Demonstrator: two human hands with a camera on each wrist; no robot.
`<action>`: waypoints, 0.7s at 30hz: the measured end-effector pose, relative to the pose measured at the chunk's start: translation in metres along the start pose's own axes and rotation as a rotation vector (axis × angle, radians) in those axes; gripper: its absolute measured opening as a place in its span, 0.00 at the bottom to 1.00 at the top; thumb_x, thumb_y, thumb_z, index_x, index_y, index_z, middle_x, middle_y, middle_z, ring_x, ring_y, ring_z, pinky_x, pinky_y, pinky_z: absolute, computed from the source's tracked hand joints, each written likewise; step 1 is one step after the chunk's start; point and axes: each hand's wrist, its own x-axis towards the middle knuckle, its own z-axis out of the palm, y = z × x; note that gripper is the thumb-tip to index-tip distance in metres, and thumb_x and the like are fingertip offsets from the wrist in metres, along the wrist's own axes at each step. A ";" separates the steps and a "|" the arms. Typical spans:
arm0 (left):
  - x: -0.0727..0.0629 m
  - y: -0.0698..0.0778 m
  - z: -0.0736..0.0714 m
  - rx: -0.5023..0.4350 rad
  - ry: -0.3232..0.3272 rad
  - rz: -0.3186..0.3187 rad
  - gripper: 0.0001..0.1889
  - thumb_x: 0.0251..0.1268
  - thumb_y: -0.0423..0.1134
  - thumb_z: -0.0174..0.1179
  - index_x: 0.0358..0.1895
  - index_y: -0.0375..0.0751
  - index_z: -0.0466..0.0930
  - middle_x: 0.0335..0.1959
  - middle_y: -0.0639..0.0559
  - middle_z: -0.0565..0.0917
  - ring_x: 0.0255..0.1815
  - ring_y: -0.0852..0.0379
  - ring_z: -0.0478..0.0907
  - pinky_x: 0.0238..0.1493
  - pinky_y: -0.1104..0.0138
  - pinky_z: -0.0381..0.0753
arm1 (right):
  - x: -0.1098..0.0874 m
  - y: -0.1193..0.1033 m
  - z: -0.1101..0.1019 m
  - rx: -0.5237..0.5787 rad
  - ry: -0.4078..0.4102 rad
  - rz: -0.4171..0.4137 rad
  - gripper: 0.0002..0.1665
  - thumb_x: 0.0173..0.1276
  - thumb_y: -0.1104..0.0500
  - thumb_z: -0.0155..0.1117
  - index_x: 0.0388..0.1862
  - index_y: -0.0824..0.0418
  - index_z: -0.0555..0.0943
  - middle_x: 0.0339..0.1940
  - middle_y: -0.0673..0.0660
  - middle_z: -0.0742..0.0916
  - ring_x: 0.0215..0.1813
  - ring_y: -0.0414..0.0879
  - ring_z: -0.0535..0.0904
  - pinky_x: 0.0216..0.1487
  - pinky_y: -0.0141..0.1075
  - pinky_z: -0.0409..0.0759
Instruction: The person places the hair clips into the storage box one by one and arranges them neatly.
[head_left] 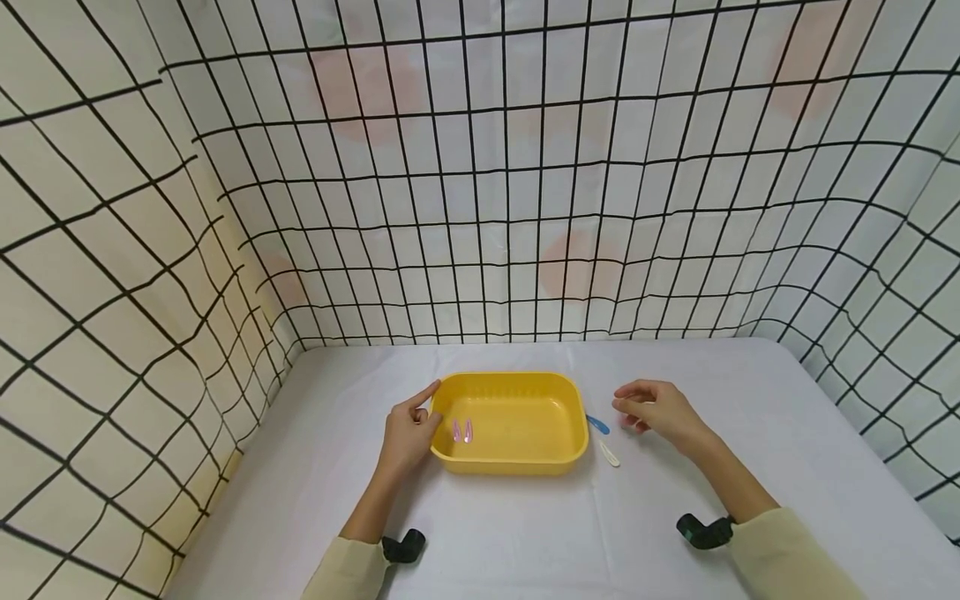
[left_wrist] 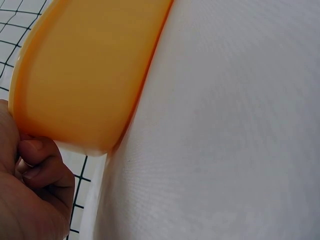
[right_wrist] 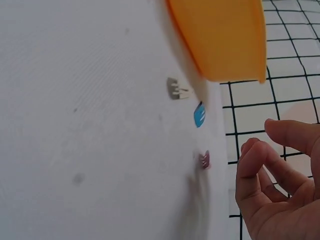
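Note:
A yellow plastic tray (head_left: 510, 467) sits on the table with two pink hair clips (head_left: 462, 431) inside, near its left end. My left hand (head_left: 408, 433) grips the tray's left rim, thumb over the edge and index finger stretched toward the back corner. Off the tray's right side lie a blue hair clip (head_left: 597, 424) and a cream hair clip (head_left: 608, 454). My right hand (head_left: 660, 410) hovers right of these, fingers loosely bent, thumb apart, nothing held. In the right wrist view, a dark pink clip (right_wrist: 205, 160) lies on the cloth near that hand.
A white cloth covers the table (head_left: 525, 533). Black-grid white curtains (head_left: 480, 208) stand behind the table and along both sides. Each wrist carries a small black camera, one on the left wrist (head_left: 403, 547) and one on the right wrist (head_left: 705, 531).

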 end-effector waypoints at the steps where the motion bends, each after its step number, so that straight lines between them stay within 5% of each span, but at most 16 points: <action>1: 0.000 0.000 0.000 0.000 0.001 0.000 0.30 0.62 0.32 0.60 0.68 0.57 0.80 0.12 0.56 0.64 0.14 0.60 0.56 0.15 0.73 0.58 | 0.000 0.002 0.000 -0.007 0.002 0.005 0.23 0.74 0.54 0.65 0.59 0.69 0.80 0.49 0.67 0.86 0.39 0.50 0.83 0.37 0.34 0.85; 10: -0.001 0.000 0.002 -0.007 0.001 0.014 0.29 0.62 0.33 0.59 0.68 0.57 0.81 0.13 0.57 0.63 0.14 0.60 0.56 0.15 0.73 0.58 | 0.000 0.020 0.002 -0.094 0.041 0.088 0.21 0.73 0.53 0.65 0.57 0.66 0.82 0.37 0.58 0.85 0.33 0.48 0.79 0.33 0.34 0.82; 21: 0.000 0.001 0.000 0.001 0.006 0.002 0.30 0.61 0.33 0.60 0.68 0.58 0.81 0.13 0.56 0.63 0.13 0.60 0.56 0.15 0.73 0.58 | 0.003 0.030 0.006 -0.186 0.071 0.070 0.22 0.70 0.51 0.69 0.53 0.67 0.84 0.32 0.55 0.85 0.29 0.46 0.77 0.29 0.34 0.79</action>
